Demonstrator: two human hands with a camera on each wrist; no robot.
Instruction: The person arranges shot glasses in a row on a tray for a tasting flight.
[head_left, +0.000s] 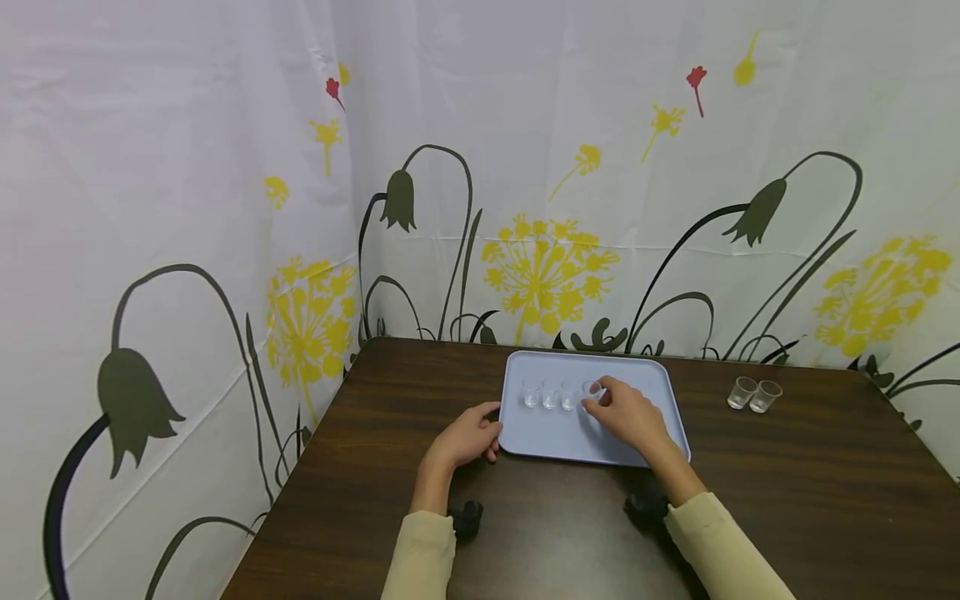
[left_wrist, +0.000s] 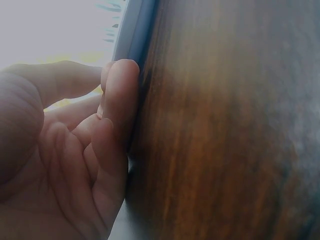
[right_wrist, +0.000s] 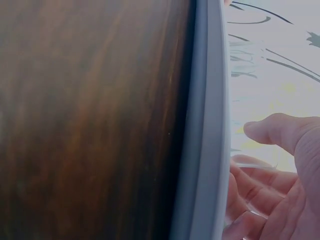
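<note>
On the pale blue tray (head_left: 600, 442) several small clear plastic cups stand in a row, among them one cup (head_left: 531, 395) at the row's left end. My right hand (head_left: 628, 414) holds the cup (head_left: 592, 388) at the row's right end, with thumb and fingers around it. In the right wrist view this right hand (right_wrist: 285, 175) shows beyond the tray's near rim, the clear cup wall partly in front of the fingers. My left hand (head_left: 465, 436) grips the tray's left edge, thumb and fingertips at the rim; the left wrist view shows its fingers (left_wrist: 120, 90) curled there.
Two more clear cups (head_left: 753, 395) stand close together on the dark wooden table (head_left: 810, 483), right of the tray. Behind the table's far edge hangs a white curtain (head_left: 525, 108) with printed flowers. A dark device (head_left: 467, 518) sits at each wrist.
</note>
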